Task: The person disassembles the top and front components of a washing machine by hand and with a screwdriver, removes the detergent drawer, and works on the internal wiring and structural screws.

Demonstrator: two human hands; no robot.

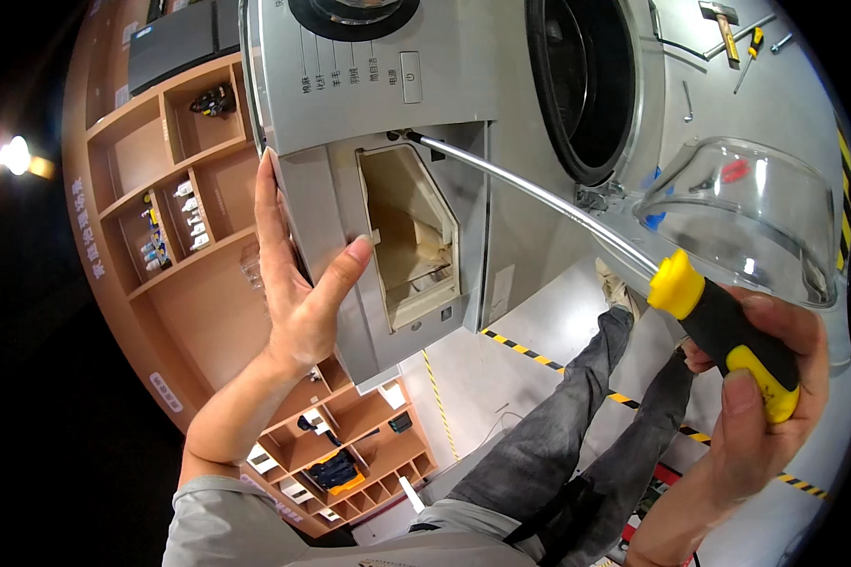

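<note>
In front of me is a grey washing machine [525, 227] with a round knob [355, 11] and a power button on its control panel [369, 90]. Below that panel gapes the detergent drawer slot [402, 217], with no drawer in it. My right hand [742, 458] is wrapped round the yellow-and-black handle of a long screwdriver [548, 200]. The screwdriver's tip meets the panel just above the slot; the screw there is too small to make out. My left hand [298, 307] lies against the machine's corner beside the slot, fingers stretched and thumb spread.
The machine's clear door bowl [752, 213] hangs swung out at the right, beside the dark drum opening [581, 85]. A hammer [720, 28], a small screwdriver [750, 59] and other tools lie beyond it. Wooden shelves [132, 156] stand at left; striped tape [529, 352] marks the floor by my legs.
</note>
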